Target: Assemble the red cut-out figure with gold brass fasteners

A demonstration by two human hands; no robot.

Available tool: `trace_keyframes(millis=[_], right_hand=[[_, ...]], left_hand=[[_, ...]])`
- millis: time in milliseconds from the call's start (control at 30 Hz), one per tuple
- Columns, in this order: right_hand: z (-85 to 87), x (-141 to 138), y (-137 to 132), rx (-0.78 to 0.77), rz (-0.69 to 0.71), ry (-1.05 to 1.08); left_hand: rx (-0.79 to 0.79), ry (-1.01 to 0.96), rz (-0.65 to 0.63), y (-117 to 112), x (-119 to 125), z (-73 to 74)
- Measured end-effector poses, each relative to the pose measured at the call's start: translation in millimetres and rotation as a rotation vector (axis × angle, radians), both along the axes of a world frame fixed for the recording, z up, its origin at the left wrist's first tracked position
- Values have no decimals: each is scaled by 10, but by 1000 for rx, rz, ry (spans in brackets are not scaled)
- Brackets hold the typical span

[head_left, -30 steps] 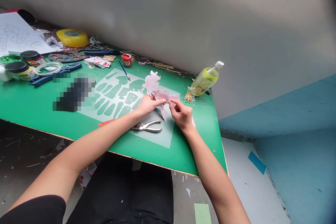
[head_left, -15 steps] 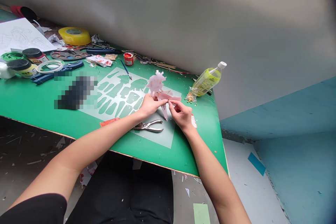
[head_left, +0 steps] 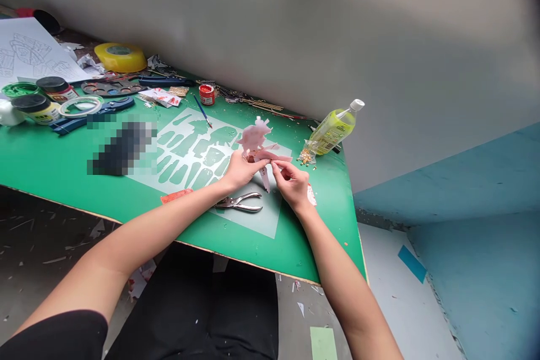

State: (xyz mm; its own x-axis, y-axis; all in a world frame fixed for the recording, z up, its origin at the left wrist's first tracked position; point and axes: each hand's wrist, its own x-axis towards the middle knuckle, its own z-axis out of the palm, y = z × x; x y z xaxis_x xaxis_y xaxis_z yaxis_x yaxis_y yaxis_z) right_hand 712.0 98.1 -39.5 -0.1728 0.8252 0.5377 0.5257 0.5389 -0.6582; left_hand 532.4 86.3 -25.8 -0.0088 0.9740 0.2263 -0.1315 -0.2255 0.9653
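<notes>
My left hand (head_left: 243, 170) is closed on a pale pink cut-out figure (head_left: 254, 136) with a jagged outline and jointed-looking strips. The figure stands up above the table, one strip pointing down and another reaching to the right. My right hand (head_left: 292, 179) pinches close to the left thumb tip, at the edge of the figure; whatever lies between its fingertips is too small to make out. Below the hands, a metal hole punch plier (head_left: 241, 203) rests on a translucent sheet (head_left: 265, 224) with many cut-out shapes.
On the green table (head_left: 333, 225), a tilted green-yellow bottle (head_left: 335, 128) stands at right beside a small bag of gold fasteners (head_left: 307, 153). A red paint jar (head_left: 206, 95), a brush (head_left: 203, 111), yellow tape (head_left: 120, 57) and several paint jars sit farther back and left.
The pink figure has tilted slightly to the right, its top shifting right and down a little. Both hands stay in nearly the same place.
</notes>
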Motion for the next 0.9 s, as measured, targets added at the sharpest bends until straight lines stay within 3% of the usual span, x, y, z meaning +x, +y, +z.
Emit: trace_keyframes(millis=[633, 900], right_hand=[[-14, -2, 15, 90, 37, 41], [3, 11, 10, 56, 0, 47]], left_hand=[[8, 5, 18, 27, -15, -47], [26, 12, -65, 23, -55, -11]])
